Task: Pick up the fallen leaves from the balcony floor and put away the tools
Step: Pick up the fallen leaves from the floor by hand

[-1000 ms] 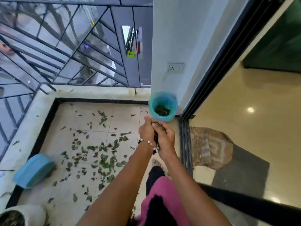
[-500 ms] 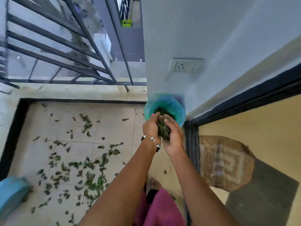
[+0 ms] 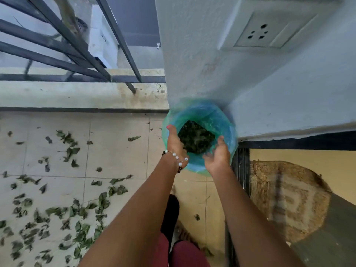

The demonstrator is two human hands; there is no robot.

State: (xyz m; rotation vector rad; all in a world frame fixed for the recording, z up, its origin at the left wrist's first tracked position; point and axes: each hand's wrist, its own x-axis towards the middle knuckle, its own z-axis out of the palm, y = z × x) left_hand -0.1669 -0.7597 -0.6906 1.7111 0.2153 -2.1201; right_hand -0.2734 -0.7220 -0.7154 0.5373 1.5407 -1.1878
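A small bin lined with a blue-green plastic bag [image 3: 210, 114] stands on the balcony floor against the wall corner. Dark green leaves [image 3: 195, 137] lie heaped inside it. My left hand [image 3: 174, 143], with a bead bracelet at the wrist, is spread above the bin's left rim, fingers straight and empty. Over the right rim, my right hand [image 3: 218, 155] hovers palm up with its fingers relaxed, holding nothing. Several fallen leaves [image 3: 77, 209] are scattered over the beige floor tiles to the left.
A dark metal railing [image 3: 63, 45] above a concrete ledge [image 3: 81, 95] closes the balcony at the back. A white wall with a socket [image 3: 264, 33] rises behind the bin. To the right, a black door track [image 3: 240, 170] leads to a woven doormat [image 3: 289, 199].
Both hands carried a bunch of leaves to the bin, then parted and let the leaves fall in. The camera has moved closer over the bin.
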